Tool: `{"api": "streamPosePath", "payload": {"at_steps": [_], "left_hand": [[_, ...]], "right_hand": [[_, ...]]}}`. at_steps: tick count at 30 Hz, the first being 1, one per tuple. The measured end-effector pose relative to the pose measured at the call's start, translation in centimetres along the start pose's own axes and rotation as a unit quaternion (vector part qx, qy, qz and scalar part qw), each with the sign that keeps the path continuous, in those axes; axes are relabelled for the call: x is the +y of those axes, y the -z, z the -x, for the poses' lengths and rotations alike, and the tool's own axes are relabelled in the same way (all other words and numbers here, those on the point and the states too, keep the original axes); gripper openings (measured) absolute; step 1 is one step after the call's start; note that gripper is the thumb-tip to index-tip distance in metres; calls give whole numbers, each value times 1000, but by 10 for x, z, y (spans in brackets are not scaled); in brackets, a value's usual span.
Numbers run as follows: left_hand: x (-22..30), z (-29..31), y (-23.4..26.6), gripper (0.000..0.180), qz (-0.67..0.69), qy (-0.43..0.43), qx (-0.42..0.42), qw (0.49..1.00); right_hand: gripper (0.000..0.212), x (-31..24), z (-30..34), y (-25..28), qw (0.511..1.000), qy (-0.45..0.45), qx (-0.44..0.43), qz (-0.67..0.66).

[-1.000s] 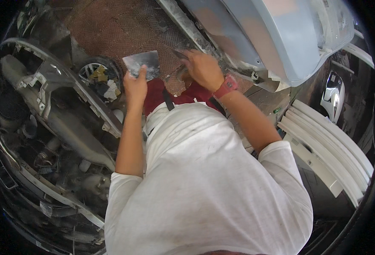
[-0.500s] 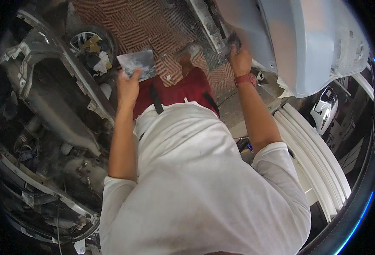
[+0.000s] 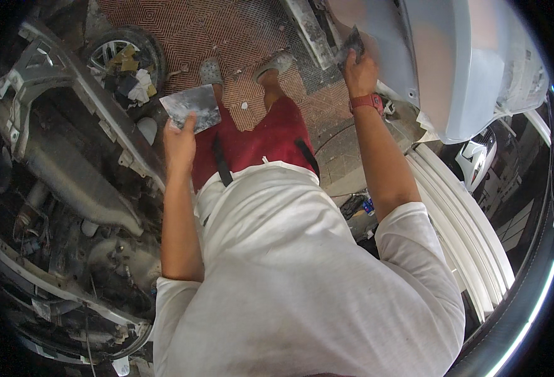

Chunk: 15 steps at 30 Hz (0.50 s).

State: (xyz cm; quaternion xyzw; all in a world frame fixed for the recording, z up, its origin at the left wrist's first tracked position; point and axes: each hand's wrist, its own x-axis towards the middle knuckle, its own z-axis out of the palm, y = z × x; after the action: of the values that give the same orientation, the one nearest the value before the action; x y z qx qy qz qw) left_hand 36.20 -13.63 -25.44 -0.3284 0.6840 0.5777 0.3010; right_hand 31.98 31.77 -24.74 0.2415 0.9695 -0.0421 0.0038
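My left hand (image 3: 181, 146) grips the near edge of a flat, rectangular grey sheet (image 3: 192, 108) smeared with white, thumb on top. The sheet is out in front of my red shorts and looks stiff. Up at the right, my right hand (image 3: 360, 76) pinches a thin, dark grey, pointed piece (image 3: 352, 44) with pale scuffs. It may be sandpaper, but I cannot be sure. This piece is beside a light grey car body panel (image 3: 440, 69) with pinkish patches; whether they touch I cannot tell. A red watch is on my right wrist.
A stripped car frame (image 3: 69, 88) with dark parts fills the left. A wheel (image 3: 157, 63) beyond it holds crumpled paper scraps (image 3: 140, 87). Long white panels (image 3: 459, 213) lie at the right, near a white-and-black part (image 3: 476, 160). Reddish patterned mats (image 3: 182, 31) cover the floor ahead.
The view has shifted, bringing both of my clogs into sight. My left hand has moved slightly nearer and left with the sheet. The dark piece in my right hand now points up more visibly.
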Motion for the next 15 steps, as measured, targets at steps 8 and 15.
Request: {"api": "streamPosePath", "payload": {"at_steps": [8, 15], "left_hand": [[0, 3, -1, 40, -14, -14, -10, 1000], [-4, 3, 1, 42, -12, 2, 0, 1000]], "right_hand": [[44, -3, -1, -13, 998, -40, -30, 47], [46, -9, -3, -17, 999, -41, -12, 1]]}}
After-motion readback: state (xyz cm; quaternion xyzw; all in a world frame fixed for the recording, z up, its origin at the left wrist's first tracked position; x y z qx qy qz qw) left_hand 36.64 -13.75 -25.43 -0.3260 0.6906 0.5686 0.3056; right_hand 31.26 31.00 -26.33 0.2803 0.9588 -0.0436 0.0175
